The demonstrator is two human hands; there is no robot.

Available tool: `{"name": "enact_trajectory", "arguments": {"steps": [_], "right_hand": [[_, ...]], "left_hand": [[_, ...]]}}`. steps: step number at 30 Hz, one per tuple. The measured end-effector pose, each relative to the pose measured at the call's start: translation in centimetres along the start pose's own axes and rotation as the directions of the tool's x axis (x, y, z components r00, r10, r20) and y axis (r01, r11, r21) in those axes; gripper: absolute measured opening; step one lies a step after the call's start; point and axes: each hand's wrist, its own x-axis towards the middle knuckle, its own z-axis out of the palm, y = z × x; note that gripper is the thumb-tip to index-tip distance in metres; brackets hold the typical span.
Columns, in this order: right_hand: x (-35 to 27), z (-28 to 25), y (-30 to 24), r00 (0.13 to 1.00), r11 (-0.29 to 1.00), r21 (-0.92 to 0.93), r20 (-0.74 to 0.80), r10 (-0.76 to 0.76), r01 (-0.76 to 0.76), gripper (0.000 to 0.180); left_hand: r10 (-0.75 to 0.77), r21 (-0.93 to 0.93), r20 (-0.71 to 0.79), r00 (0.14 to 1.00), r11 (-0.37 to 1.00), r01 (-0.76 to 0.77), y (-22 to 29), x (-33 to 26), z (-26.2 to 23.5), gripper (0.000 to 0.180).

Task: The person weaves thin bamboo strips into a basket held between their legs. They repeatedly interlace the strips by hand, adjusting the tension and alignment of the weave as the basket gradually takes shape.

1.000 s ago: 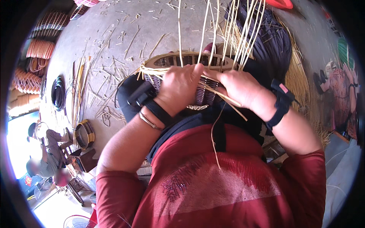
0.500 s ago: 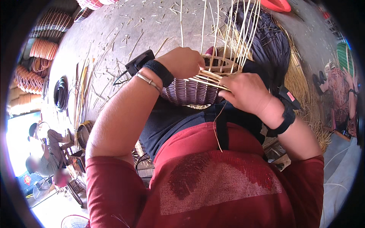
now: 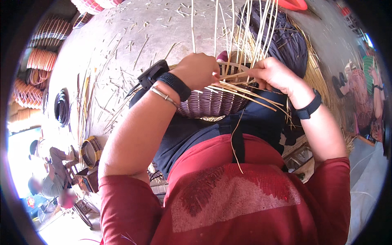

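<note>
A dark purple-brown woven basket (image 3: 212, 104) rests on my lap, with pale upright stakes (image 3: 215, 28) rising from its far and right side. My left hand (image 3: 195, 71) is closed at the left of the rim, its fingertips pinching pale wicker strands there. At the right of the rim, my right hand (image 3: 274, 75) is closed, thumb and forefinger on a flat pale wicker strand (image 3: 234, 76) that runs across toward my left hand. Several loose strand ends (image 3: 261, 102) stick out below it to the right. Part of the rim is hidden behind my left hand.
Cut wicker scraps (image 3: 141, 51) litter the floor ahead. Dark cloth (image 3: 281, 45) lies over a straw bundle (image 3: 316, 81) at the right. A coil of black strip (image 3: 62, 108) and stacked baskets (image 3: 43, 59) are at the left. Other people (image 3: 53, 175) sit at far left and far right.
My right hand has lifted away from the near rim, up and to the right, and now draws a strand. Loose strand ends fan out below it. My left hand stays at the rim.
</note>
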Motion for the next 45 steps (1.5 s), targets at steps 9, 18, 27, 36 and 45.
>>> {"name": "enact_trajectory", "arguments": {"steps": [9, 18, 27, 36, 45], "right_hand": [[5.4, 2.2, -6.1, 0.877, 0.823, -0.41, -0.099, -0.469, 0.394, 0.02], [3.4, 3.5, -2.7, 0.543, 0.58, -0.461, -0.226, -0.809, 0.671, 0.07], [-0.7, 2.5, 2.4, 0.666, 0.343, -0.774, 0.133, -0.734, 0.532, 0.046], [0.0, 4.5, 4.0, 0.877, 0.652, -0.623, 0.123, -0.464, 0.432, 0.046], [0.6, 4.7, 5.4, 0.805, 0.653, -0.562, 0.041, -0.592, 0.509, 0.041]], "left_hand": [[-0.206, -0.019, -0.02, 0.978, 0.979, 0.205, 1.0, 0.4, 0.7, 0.024], [-0.285, 0.116, -0.034, 0.958, 0.951, 0.287, 1.8, 1.0, 1.1, 0.022], [-0.274, 0.111, 0.052, 0.96, 0.957, 0.267, 1.6, 3.0, -0.2, 0.032], [-0.393, 0.001, 0.049, 0.918, 0.919, 0.394, 1.5, 2.5, 0.3, 0.039], [-0.1, 0.213, -0.472, 0.876, 0.951, 0.223, 8.2, -3.4, 8.2, 0.056]]}}
